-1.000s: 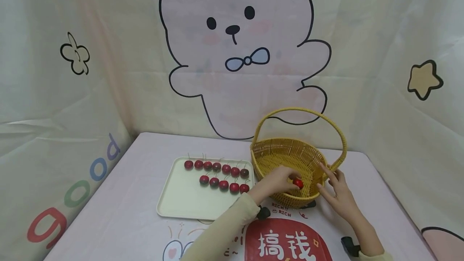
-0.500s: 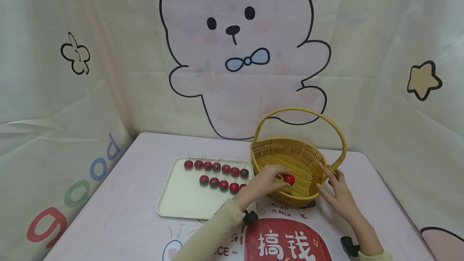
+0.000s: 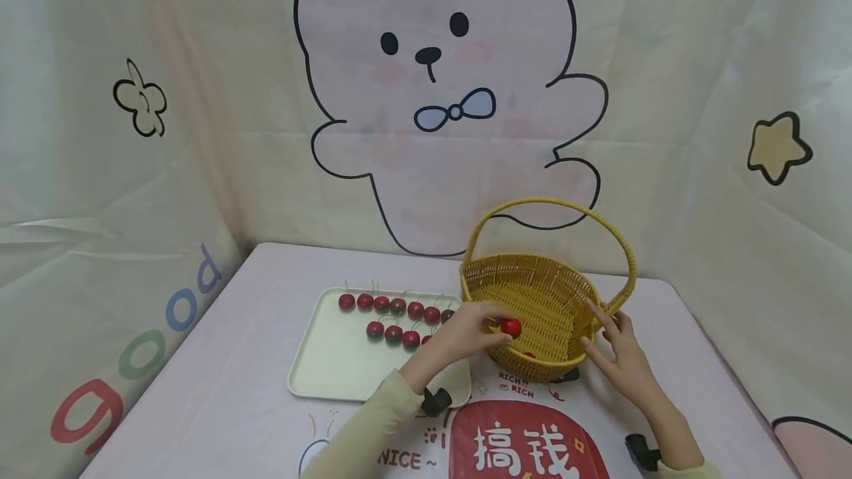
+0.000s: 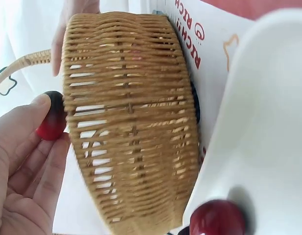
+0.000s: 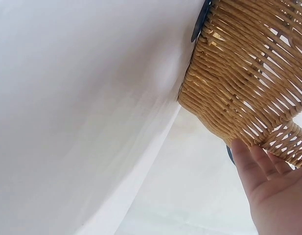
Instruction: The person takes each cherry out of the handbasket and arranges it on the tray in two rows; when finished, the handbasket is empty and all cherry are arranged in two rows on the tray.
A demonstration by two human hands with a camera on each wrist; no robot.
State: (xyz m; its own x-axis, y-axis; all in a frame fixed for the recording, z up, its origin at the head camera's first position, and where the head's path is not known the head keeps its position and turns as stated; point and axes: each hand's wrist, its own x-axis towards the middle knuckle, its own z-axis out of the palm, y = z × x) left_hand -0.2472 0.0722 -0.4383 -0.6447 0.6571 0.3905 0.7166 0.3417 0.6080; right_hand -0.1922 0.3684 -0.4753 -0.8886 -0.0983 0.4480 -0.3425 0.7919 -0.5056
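Note:
My left hand (image 3: 475,327) pinches a red cherry (image 3: 511,327) between thumb and fingers, over the front left rim of a yellow woven basket (image 3: 532,371). In the left wrist view the cherry (image 4: 52,117) shows a dark upper end and lies close beside the basket rim. A bit of red (image 3: 529,354) shows low inside the basket, mostly hidden by its front wall. My right hand (image 3: 624,361) rests its extended fingers on the basket's right rim, near the handle's foot. The right wrist view has these fingers (image 5: 248,166) against the woven side.
Left of the basket lies a cream tray (image 3: 333,372) with several stemmed cherries (image 3: 393,335) in two rows; my left arm hides part of it. A tall handle (image 3: 542,199) arches over the basket. Printed cloth walls (image 3: 266,191) stand behind and beside the table.
My left hand has moved left with the cherry, from the middle of the basket to its left rim, covering more of the tray's cherries. My right hand stays in place.

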